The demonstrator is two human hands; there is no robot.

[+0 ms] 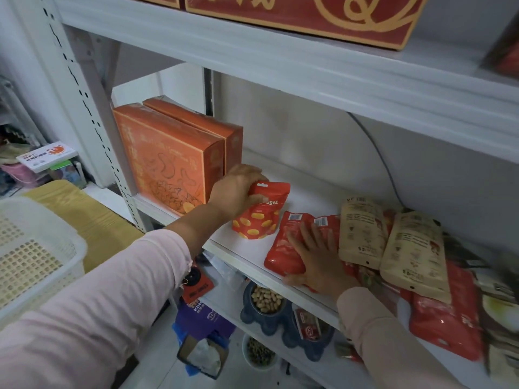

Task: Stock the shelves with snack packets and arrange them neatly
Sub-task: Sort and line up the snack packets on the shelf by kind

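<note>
Nearest the camera, at the lower left of the frame, stands a white basket (pixel 33 248) with perforated walls; what it holds cannot be told from here. Just beyond it, at centre right, the right hand (pixel 317 256) lies flat with fingers straight and spread, pressing down on a flat red packet (pixel 286 248) at the front edge of the shelf (pixel 247 256). That packet's long axis runs from the shelf's lip toward the back. It touches the beige packets (pixel 362 231), which lie the same way to its right. A little farther in, at mid-frame, the left hand (pixel 238 189) has its fingers curled over the top of a spotted red pouch (pixel 259 220), with the thumb on its face. The pouch stands on its base, long axis roughly upright and leaning slightly. It sits between the orange boxes (pixel 168 161) on its left and the flat packet on its right, with a bare strip of shelf separating it from the latter. The next move probably depends on closing or squaring that gap, and the left hand is the one already placed to do it. Farthest off, at the top, a red carton (pixel 309 15) sits on the shelf above.
</note>
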